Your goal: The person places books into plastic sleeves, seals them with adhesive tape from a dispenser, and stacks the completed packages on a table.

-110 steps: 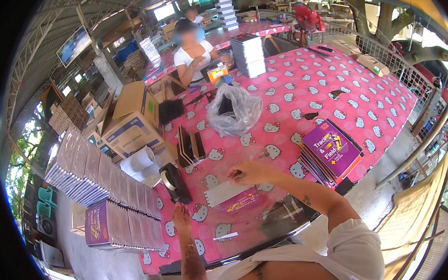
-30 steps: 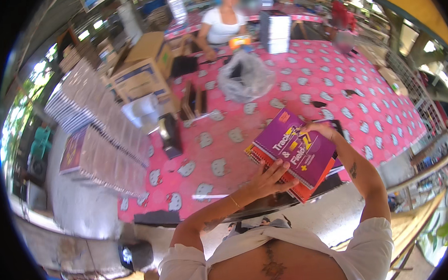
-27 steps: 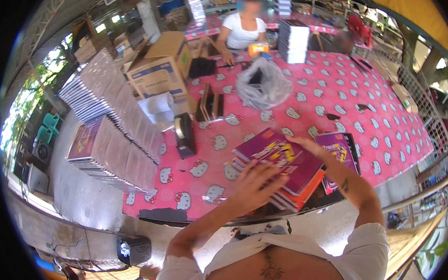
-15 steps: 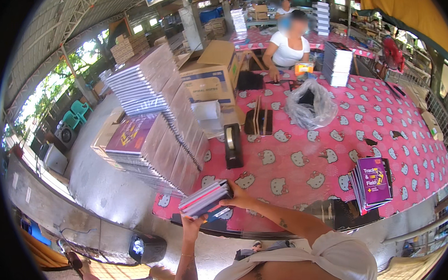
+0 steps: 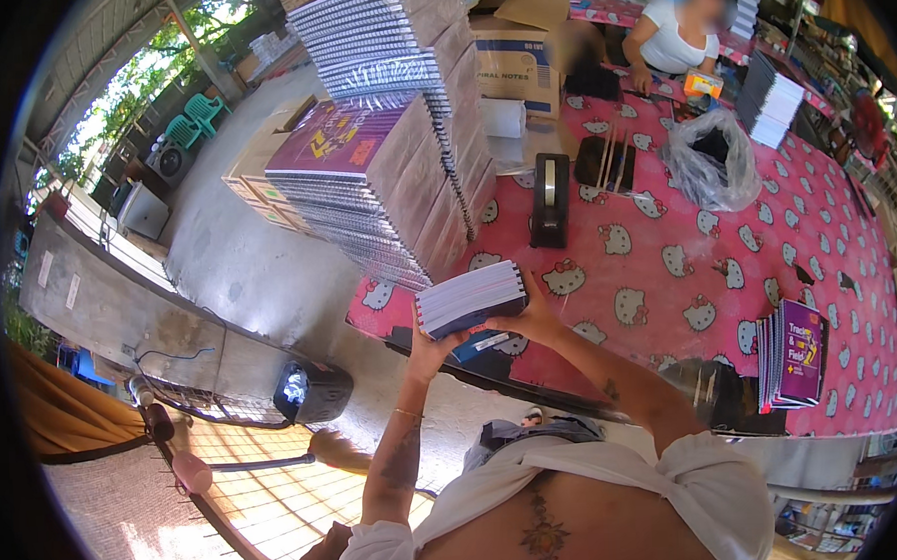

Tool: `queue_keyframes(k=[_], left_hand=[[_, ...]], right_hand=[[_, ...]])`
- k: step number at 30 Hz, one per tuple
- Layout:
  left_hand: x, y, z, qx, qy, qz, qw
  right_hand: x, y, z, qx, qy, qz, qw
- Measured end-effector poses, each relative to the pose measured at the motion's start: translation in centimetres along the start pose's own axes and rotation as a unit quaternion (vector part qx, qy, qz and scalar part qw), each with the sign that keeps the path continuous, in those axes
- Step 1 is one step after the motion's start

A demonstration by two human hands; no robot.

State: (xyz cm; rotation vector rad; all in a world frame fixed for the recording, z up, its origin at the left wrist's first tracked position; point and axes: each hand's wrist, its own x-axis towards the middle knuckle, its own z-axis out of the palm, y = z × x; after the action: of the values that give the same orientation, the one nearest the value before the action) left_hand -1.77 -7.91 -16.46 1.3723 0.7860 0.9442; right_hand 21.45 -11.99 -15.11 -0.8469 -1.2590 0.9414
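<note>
Both my hands hold a small stack of spiral notebooks (image 5: 471, 297) above the near left corner of the pink table (image 5: 688, 270). My left hand (image 5: 426, 346) grips its left underside and my right hand (image 5: 532, 319) supports its right end. Just beyond it rise tall stacks of the same notebooks (image 5: 384, 173) with purple covers, leaning along the table's left edge. Another small purple-covered pile (image 5: 794, 353) lies at the table's near right edge.
A black tape dispenser (image 5: 549, 201), a clear plastic bag (image 5: 708, 159) and a cardboard box (image 5: 517, 62) sit on the table. A seated person (image 5: 673, 35) works at the far side. A dark speaker-like box (image 5: 311, 391) stands on the concrete floor below.
I have turned left from the purple pile at the table's right. The stack in my hands has moved closer to the tall notebook stacks.
</note>
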Motion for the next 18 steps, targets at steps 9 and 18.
queue_keyframes(k=[9,18], left_hand=[[1.5,13.3,8.6,0.557,0.005,0.291,0.778],[4.0,13.7,6.9,0.663,-0.128,0.216,0.705]], right_hand=[[0.8,-0.5,-2.6,-0.018,-0.044,0.086,0.995],[0.7,-1.7,-3.5,-0.030,-0.060,0.032,0.997]])
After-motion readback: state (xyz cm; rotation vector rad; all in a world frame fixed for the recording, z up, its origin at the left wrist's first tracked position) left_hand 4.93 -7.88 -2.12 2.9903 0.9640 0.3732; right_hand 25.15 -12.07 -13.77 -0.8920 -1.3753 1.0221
